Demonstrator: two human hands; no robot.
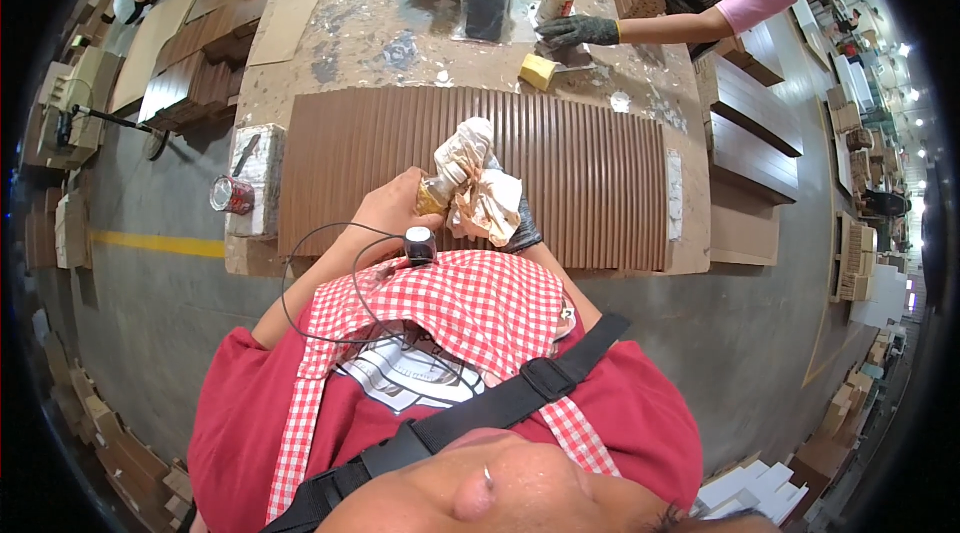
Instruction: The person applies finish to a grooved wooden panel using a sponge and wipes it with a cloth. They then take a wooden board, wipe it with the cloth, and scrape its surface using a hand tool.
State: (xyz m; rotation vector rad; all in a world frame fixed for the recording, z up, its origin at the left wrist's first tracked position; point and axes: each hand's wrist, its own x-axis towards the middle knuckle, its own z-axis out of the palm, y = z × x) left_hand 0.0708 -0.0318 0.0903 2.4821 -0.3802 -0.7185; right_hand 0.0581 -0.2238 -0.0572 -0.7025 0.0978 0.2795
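Note:
Row upon row of narrow brown strips (pixel 590 173) lie side by side on the table in front of me. Above them my left hand (pixel 400 198), bare, is closed around the yellowish end of a whitish, stained, bottle-shaped thing (pixel 465 148). My right hand (pixel 524 228) wears a dark grey glove and is mostly hidden behind a crumpled white rag (pixel 487 208) with brown stains, which it grips. The rag touches or nearly touches the bottle-shaped thing; I cannot tell which.
A co-worker's gloved hand (pixel 580 31) rests across the table beside a can (pixel 558 0). A yellow sponge (pixel 537 72) lies nearer. On a white-smeared block (pixel 258 178) at left are a red tin (pixel 232 195) and a putty knife (pixel 246 155). Stacked brown boards (pixel 755 113) stand at right.

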